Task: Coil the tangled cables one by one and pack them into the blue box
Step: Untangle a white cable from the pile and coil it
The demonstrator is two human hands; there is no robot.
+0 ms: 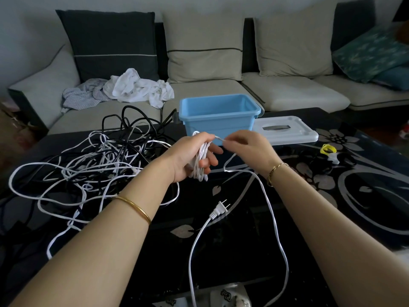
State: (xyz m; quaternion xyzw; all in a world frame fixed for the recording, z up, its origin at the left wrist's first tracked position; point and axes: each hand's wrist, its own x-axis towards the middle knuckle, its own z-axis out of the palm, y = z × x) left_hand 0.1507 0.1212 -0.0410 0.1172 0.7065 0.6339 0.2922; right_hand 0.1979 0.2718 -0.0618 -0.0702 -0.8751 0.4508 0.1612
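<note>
My left hand (pixel 192 155) holds a coil of white cable (pixel 200 163) wound in several loops around its fingers. My right hand (pixel 245 146) pinches the same cable just right of the coil. From there the loose white cable (pixel 271 209) hangs down to the black table, loops round and ends in a white two-pin plug (pixel 219 210). A tangled pile of black and white cables (pixel 99 165) lies on the left of the table. The blue box (pixel 218 117) stands open behind my hands, nothing visible inside.
The box's pale lid (pixel 287 131) lies right of the blue box. A yellow band (pixel 328 149) sits on the glossy black floral table (pixel 365 196). Behind stands a sofa (pixel 287 91) with cushions and crumpled white cloths (pixel 137 87).
</note>
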